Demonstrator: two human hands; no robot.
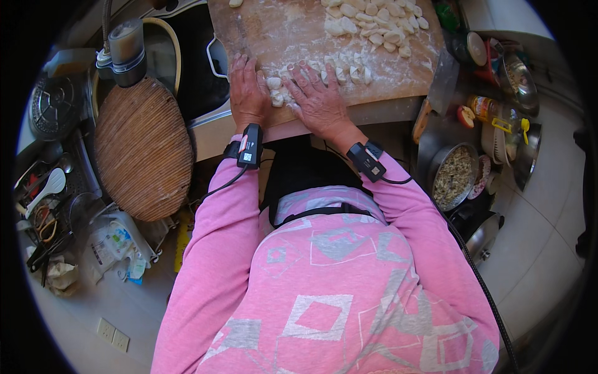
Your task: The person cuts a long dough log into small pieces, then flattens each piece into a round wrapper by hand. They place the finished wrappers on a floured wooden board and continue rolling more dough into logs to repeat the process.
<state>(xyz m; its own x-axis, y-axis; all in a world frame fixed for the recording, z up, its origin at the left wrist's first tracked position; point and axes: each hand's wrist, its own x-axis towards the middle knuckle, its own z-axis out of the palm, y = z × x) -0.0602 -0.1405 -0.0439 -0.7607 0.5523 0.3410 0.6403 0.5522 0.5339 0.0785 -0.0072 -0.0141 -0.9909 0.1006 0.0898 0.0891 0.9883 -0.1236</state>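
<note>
A large floured wooden board spans the counter in front of me. My left hand lies at its near left edge, fingers stretched out and holding nothing. My right hand rests palm down with spread fingers over a row of small cut dough pieces, and partly hides them. A few more dough lumps lie between the two hands, close to the left fingers. At the far right of the board is a heap of flattened, floury dough pieces.
A cleaver lies by the board's right edge. Further right stand a metal bowl of chopped filling, a cut apple and a jar. To the left are a ridged round wooden board and utensils with a white spoon.
</note>
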